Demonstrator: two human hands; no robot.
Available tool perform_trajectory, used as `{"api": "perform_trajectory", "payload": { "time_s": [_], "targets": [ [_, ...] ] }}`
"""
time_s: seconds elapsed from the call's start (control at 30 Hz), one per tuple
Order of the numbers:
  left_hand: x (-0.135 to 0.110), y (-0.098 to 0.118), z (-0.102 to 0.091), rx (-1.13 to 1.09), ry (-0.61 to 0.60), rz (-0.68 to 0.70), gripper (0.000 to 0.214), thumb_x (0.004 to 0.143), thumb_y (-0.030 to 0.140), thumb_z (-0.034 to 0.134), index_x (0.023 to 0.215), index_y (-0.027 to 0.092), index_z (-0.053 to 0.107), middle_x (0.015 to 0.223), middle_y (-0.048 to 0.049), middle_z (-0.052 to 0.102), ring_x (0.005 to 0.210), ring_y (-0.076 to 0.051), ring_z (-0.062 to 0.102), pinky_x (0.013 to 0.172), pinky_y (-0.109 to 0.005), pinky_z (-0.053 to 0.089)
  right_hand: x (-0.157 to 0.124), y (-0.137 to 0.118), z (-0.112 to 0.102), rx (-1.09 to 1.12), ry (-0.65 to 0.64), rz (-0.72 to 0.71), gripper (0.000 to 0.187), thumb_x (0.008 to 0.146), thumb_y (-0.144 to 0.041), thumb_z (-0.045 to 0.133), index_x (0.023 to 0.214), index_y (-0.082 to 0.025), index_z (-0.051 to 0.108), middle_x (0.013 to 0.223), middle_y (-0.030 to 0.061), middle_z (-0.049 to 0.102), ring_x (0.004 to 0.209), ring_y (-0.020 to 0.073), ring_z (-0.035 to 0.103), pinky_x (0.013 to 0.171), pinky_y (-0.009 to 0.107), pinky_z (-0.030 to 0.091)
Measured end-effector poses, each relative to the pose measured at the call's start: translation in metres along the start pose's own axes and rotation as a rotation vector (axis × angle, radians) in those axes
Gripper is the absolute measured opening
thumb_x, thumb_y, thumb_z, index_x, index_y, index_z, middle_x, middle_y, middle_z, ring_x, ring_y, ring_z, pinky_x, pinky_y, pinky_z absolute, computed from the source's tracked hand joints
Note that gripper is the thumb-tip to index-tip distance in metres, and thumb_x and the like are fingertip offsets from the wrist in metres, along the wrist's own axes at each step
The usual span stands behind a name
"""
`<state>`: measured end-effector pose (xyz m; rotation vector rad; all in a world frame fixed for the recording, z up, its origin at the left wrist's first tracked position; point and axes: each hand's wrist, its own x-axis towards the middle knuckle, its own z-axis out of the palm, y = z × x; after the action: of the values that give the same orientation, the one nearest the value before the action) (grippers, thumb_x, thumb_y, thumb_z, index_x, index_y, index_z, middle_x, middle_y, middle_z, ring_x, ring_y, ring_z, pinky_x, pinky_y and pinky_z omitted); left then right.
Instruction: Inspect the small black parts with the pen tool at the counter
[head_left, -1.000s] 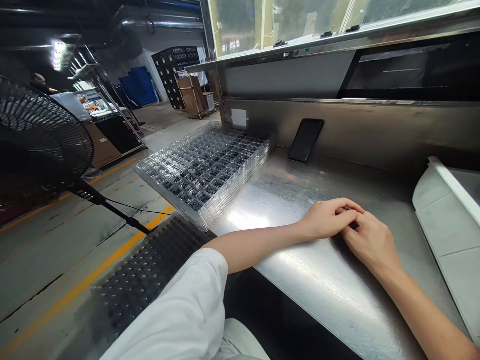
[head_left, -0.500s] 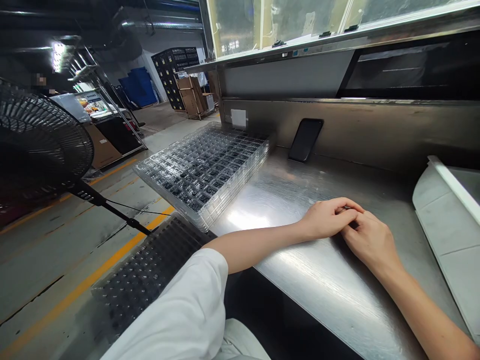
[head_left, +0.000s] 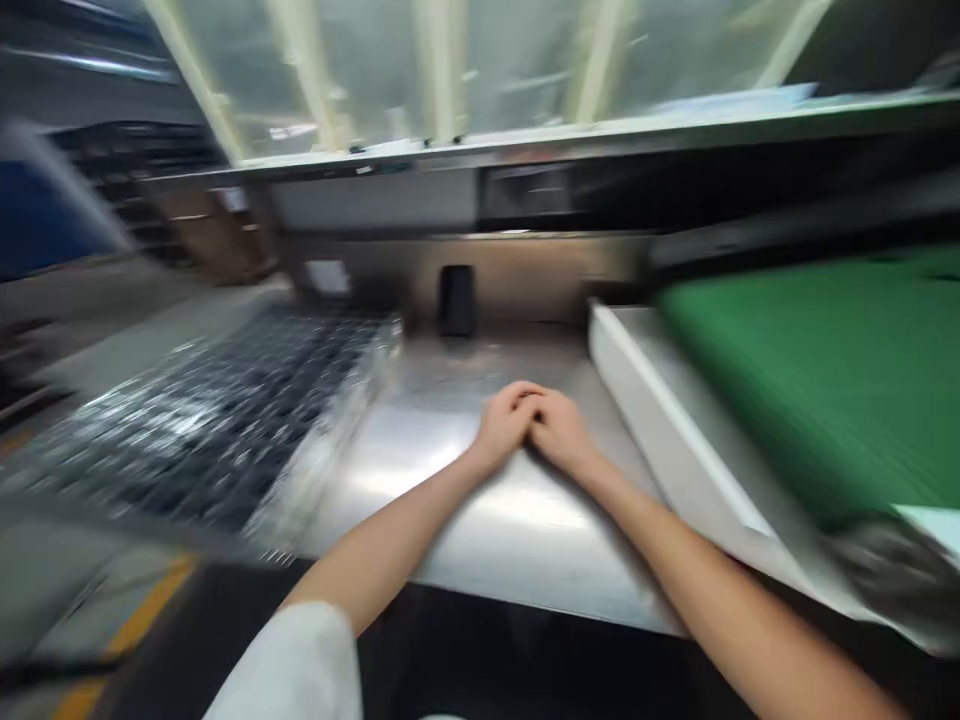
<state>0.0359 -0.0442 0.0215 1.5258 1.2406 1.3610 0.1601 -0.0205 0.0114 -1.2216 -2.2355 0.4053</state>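
Both hands rest together on the steel counter (head_left: 420, 470) — left hand (head_left: 504, 425) and right hand (head_left: 561, 432) touching, fingers curled, each grip holding nothing that shows. Blurred part trays (head_left: 217, 420) lie just left — reaching for them calls for a steady view first.

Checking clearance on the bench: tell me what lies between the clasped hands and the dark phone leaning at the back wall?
Only bare steel tabletop between the hands and the phone, in the blurred head view.

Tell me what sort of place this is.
Probably a factory workstation, though the picture is blurred: both hands rest together on a stainless steel bench, with stacked clear plastic parts trays to the left and a green conveyor belt to the right.
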Motion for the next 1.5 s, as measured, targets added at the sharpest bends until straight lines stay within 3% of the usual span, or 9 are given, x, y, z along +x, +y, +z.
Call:
{"api": "perform_trajectory", "payload": {
  "time_s": [0.23, 0.53, 0.67, 0.77, 0.87, 1.0, 1.13, 1.3, 1.5],
  "targets": [
    [0.012, -0.026, 0.004, -0.079, 0.024, 0.087, 0.026, 0.086, 0.041, 0.067, 0.094, 0.018, 0.077, 0.068, -0.0003, 0.064, 0.075, -0.019, 0.064, 0.072, -0.029, 0.055, 0.003, 0.012, 0.001, -0.134, 0.074, 0.029, 0.014, 0.093, -0.019, 0.068, 0.099, -0.020, 0.080, 0.101, 0.0062, 0.074, 0.095, 0.0224, 0.062, 0.086, 0.032, 0.045],
    [0.005, -0.012, -0.004, -0.117, 0.185, 0.142, 0.041, 0.091, 0.046, 0.063, 0.117, 0.016, 0.071, 0.061, 0.0058, 0.051, 0.057, -0.013, 0.048, 0.057, -0.024, 0.039, -0.006, -0.024, -0.028, -0.208, 0.244, -0.036, 0.010, 0.095, -0.014, 0.066, 0.101, -0.019, 0.073, 0.111, 0.0065, 0.070, 0.102, 0.0229, 0.057, 0.089, 0.036, 0.040],
    [0.009, -0.009, -0.013, -0.206, 0.329, 0.144, 0.043, 0.092, 0.046, 0.061, 0.122, 0.016, 0.068, 0.058, 0.0085, 0.045, 0.054, -0.011, 0.041, 0.055, -0.024, 0.035, -0.041, -0.078, -0.078, -0.282, 0.309, -0.261, 0.016, 0.105, -0.022, 0.056, 0.105, -0.024, 0.072, 0.119, 0.0058, 0.069, 0.111, 0.0242, 0.057, 0.096, 0.040, 0.042],
    [0.013, -0.012, -0.015, -0.251, 0.354, 0.116, 0.041, 0.091, 0.047, 0.061, 0.115, 0.015, 0.067, 0.056, 0.0091, 0.042, 0.051, -0.010, 0.036, 0.052, -0.023, 0.030, -0.082, -0.115, -0.144, -0.414, 0.313, -0.517, 0.027, 0.107, -0.019, 0.047, 0.106, -0.028, 0.074, 0.115, 0.0048, 0.070, 0.112, 0.0239, 0.060, 0.097, 0.041, 0.045],
    [0.013, -0.016, -0.014, -0.187, 0.320, 0.095, 0.037, 0.091, 0.046, 0.060, 0.110, 0.016, 0.070, 0.058, 0.0078, 0.042, 0.053, -0.010, 0.036, 0.053, -0.024, 0.029, -0.108, -0.123, -0.226, -0.517, 0.287, -0.405, 0.025, 0.108, -0.028, 0.051, 0.110, -0.031, 0.076, 0.114, 0.0032, 0.071, 0.116, 0.0232, 0.062, 0.103, 0.041, 0.046],
    [0.013, -0.021, -0.012, -0.089, 0.255, 0.074, 0.037, 0.092, 0.044, 0.058, 0.109, 0.016, 0.073, 0.063, 0.0052, 0.047, 0.057, -0.012, 0.041, 0.056, -0.025, 0.032, -0.097, -0.074, -0.325, -0.742, 0.221, -0.005, 0.038, 0.110, -0.045, 0.046, 0.114, -0.024, 0.078, 0.118, 0.0067, 0.071, 0.118, 0.0248, 0.062, 0.107, 0.042, 0.045],
    [0.014, -0.025, -0.013, -0.082, 0.257, 0.055, 0.039, 0.091, 0.048, 0.058, 0.108, 0.017, 0.074, 0.065, 0.0043, 0.049, 0.058, -0.012, 0.041, 0.056, -0.025, 0.031, -0.045, 0.004, -0.383, -0.883, 0.033, 0.288, 0.035, 0.106, -0.044, 0.057, 0.128, -0.024, 0.075, 0.125, 0.0063, 0.071, 0.110, 0.0256, 0.065, 0.098, 0.038, 0.048],
    [0.014, -0.026, -0.014, -0.127, 0.231, -0.001, 0.040, 0.091, 0.049, 0.060, 0.110, 0.016, 0.074, 0.063, 0.0049, 0.046, 0.057, -0.012, 0.038, 0.055, -0.025, 0.029, 0.011, 0.072, -0.390, -0.897, -0.101, 0.616, 0.042, 0.103, -0.044, 0.064, 0.137, -0.019, 0.070, 0.129, 0.0140, 0.070, 0.116, 0.0307, 0.065, 0.097, 0.041, 0.049],
    [0.015, -0.028, -0.007, -0.176, 0.137, -0.072, 0.041, 0.092, 0.053, 0.063, 0.108, 0.017, 0.074, 0.062, 0.0049, 0.045, 0.056, -0.012, 0.040, 0.053, -0.024, 0.030, 0.015, 0.113, -0.378, -0.774, -0.138, 0.628, 0.020, 0.102, -0.034, 0.067, 0.110, -0.018, 0.074, 0.108, 0.0090, 0.074, 0.099, 0.0238, 0.069, 0.085, 0.031, 0.052]
  ]
}}
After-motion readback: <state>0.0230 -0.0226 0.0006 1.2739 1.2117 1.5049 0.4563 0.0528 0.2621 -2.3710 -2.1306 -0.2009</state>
